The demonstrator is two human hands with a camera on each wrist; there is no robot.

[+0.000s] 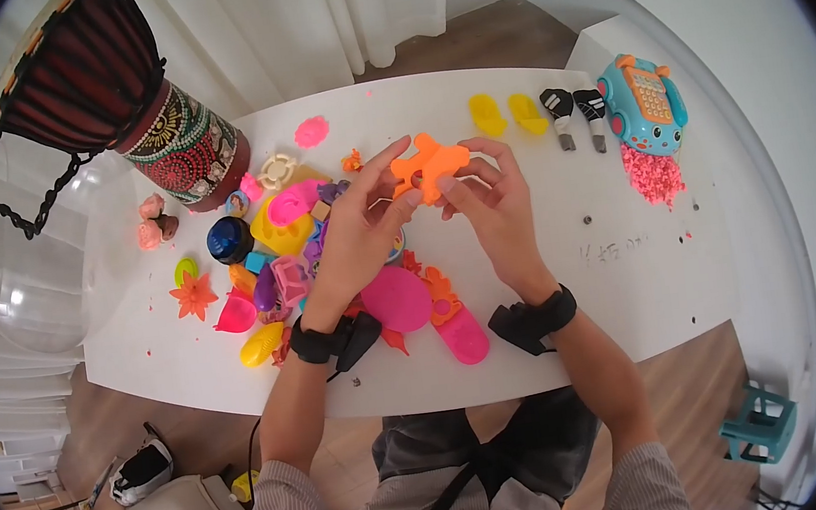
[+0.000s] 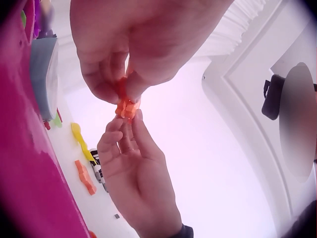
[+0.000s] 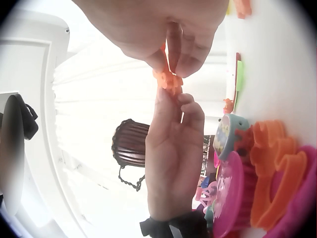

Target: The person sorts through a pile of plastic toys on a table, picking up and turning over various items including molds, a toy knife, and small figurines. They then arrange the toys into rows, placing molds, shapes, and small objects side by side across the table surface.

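Raised over the table is an orange plastic toy piece (image 1: pixel 431 164) with rounded lobes, like a dough mould. My left hand (image 1: pixel 357 231) pinches its left side between thumb and fingers. From the right, my right hand (image 1: pixel 502 214) holds the opposite side, thumb on the near face. In the left wrist view, the orange piece (image 2: pixel 127 108) shows edge-on between both sets of fingertips. The right wrist view has it (image 3: pixel 168 81) in the same grip. Below the hands lie a round pink lid (image 1: pixel 396 299), an orange cutter (image 1: pixel 441 297) and a long pink piece (image 1: pixel 462 337).
Colourful toys, among them a yellow mould (image 1: pixel 282 231) and a dark blue jar (image 1: pixel 229 240), crowd the table's left half. A drum (image 1: pixel 179 145) stands behind them. Far right are a toy phone (image 1: pixel 648 105), pink crumbs (image 1: pixel 654 173), black-and-white pieces (image 1: pixel 559 109) and yellow pieces (image 1: pixel 488 116).
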